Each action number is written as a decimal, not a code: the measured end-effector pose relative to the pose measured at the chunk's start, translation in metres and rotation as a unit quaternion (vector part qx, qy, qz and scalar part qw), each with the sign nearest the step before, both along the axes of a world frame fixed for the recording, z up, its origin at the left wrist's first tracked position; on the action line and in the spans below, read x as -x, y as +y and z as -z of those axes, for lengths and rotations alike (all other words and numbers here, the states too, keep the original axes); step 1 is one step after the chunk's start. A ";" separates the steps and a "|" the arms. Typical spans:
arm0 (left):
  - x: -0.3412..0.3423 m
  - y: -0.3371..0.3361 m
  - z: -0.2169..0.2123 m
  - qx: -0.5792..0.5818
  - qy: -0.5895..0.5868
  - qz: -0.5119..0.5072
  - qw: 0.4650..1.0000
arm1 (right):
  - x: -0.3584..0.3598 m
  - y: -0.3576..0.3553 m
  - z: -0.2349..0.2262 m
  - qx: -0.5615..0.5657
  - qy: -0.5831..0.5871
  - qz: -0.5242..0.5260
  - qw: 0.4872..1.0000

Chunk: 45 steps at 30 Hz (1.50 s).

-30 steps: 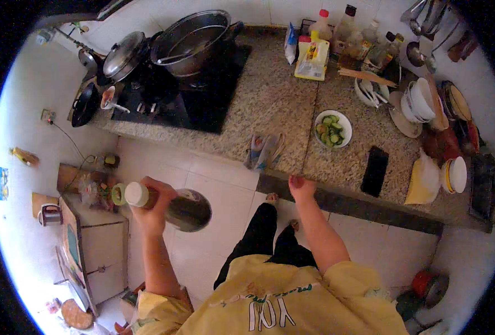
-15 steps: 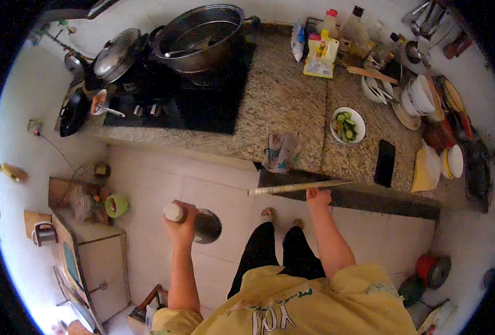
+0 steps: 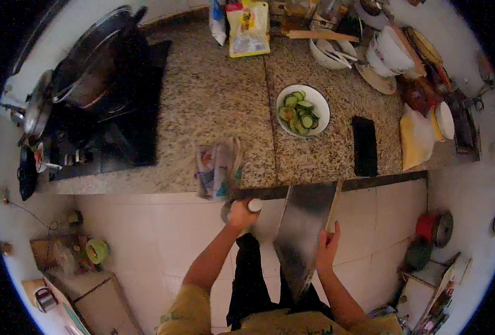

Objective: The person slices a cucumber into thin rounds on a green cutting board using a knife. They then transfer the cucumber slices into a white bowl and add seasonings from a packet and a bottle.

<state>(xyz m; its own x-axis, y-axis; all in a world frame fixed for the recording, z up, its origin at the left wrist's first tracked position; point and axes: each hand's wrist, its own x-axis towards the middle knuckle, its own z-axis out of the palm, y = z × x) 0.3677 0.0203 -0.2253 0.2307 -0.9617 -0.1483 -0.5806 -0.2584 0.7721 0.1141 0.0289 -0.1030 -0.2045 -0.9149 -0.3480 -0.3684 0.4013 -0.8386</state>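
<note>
My left hand (image 3: 240, 215) is closed around a steel canister with a white cap (image 3: 253, 206), held just below the front edge of the granite counter (image 3: 225, 106). My right hand (image 3: 328, 246) grips the outer edge of a dark grey cabinet door (image 3: 302, 234), which stands swung out from under the counter. The space behind the door is hidden. A crumpled printed plastic bag (image 3: 218, 167) lies on the counter edge right above the canister.
A white plate of cucumber slices (image 3: 302, 109) and a black phone (image 3: 364, 146) lie on the counter. Pots sit on the black stove (image 3: 108, 106) at left. Bowls, packets and utensils crowd the back. A red spool (image 3: 429, 228) and boxes stand on the tiled floor.
My left hand has carried the canister right and up to the counter edge. My right hand has swung the cabinet door wide; the view has shifted toward the counter.
</note>
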 end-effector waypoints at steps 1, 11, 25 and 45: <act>0.011 -0.018 0.035 -0.036 0.009 0.007 0.999 | 0.006 0.001 0.011 0.020 0.021 -0.007 1.000; 0.050 -0.131 0.185 -0.233 -0.157 0.085 0.956 | 0.040 -0.001 0.016 -0.009 0.146 -0.035 0.989; 0.057 -0.166 0.254 -0.266 -0.161 0.060 0.949 | 0.044 0.009 0.028 0.082 0.185 -0.117 0.972; 0.042 -0.156 0.244 -0.277 -0.156 0.065 0.946 | 0.031 0.004 0.020 0.105 0.161 -0.122 0.974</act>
